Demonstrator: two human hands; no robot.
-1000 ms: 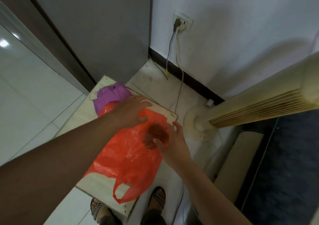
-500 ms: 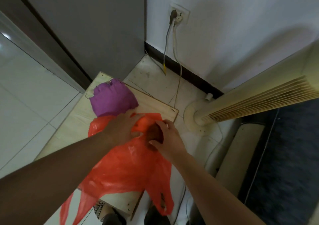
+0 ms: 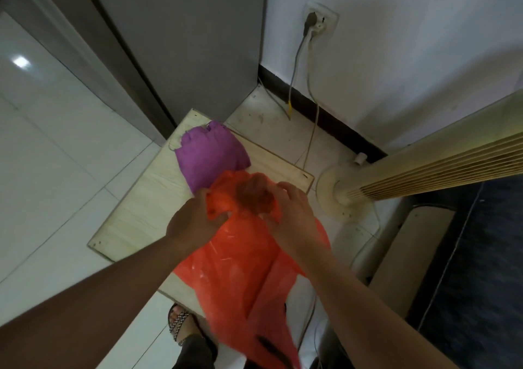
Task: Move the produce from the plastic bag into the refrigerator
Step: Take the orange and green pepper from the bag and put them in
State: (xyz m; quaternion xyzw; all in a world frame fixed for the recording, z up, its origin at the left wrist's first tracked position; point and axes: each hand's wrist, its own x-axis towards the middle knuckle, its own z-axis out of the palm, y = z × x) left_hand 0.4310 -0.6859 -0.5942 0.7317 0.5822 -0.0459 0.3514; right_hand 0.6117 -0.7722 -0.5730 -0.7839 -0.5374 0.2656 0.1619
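I am watching both hands working the orange plastic bag (image 3: 240, 258) over the low wooden table (image 3: 135, 215). A second ago the bag was lying flat on the table under a flat left palm. Now its far end is being bunched up and raised, and the handle end is hanging off the near edge of the table toward the person's feet.

The left hand (image 3: 192, 221) is pinching a fold of the plastic with its fingers curled tight. The right hand (image 3: 291, 213) is cupping the bulge from the other side, its fingers bending round it through the film.

The brown produce (image 3: 254, 196) is showing as a dark lump through the orange plastic between the two hands. It is sitting just beside the purple bundle (image 3: 212, 156), so it is not out of the bag yet.

I am reading this as the produce being located and trapped, but not extracted. The grey refrigerator (image 3: 184, 43) is standing shut behind the table, so the transfer itself is not yet begun. Gripping from outside could mean the mouth of the bag needs finding next.
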